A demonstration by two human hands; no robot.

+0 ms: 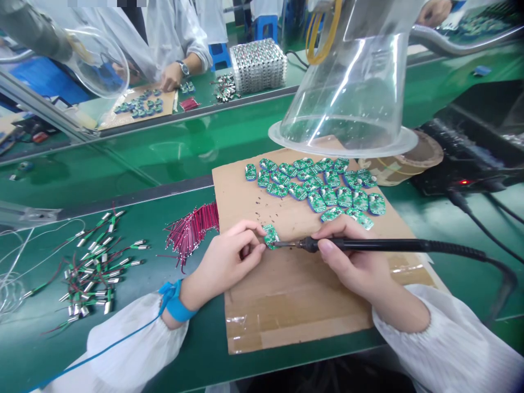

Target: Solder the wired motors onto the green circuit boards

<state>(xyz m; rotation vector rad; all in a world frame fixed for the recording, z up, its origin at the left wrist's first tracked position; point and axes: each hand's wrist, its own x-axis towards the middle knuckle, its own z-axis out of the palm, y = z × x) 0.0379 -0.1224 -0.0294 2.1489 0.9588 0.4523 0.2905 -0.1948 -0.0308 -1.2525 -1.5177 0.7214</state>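
Note:
Beneath the fingertips of my left hand (229, 254), a small green circuit board (271, 234) lies on the cardboard sheet (266, 289). The forefinger touches the board's upper left edge, and the thumb and curled fingers close in at its lower left. Whether a wire is also pinched there I cannot make out. My right hand (354, 259) grips a black soldering iron (368, 245), held nearly level. Its metal tip meets the lower right of the board. Several similar boards (311, 183) lie grouped farther up the cardboard.
Red-and-black wires (192, 232) lie bundled left of the cardboard, with small metal cylinders on leads (92, 273) beyond. A clear extraction hood (344, 103) hangs over the boards. At right are a tape roll (393, 169) and a black unit (470, 147). A co-worker's hand (172, 76) is across the bench.

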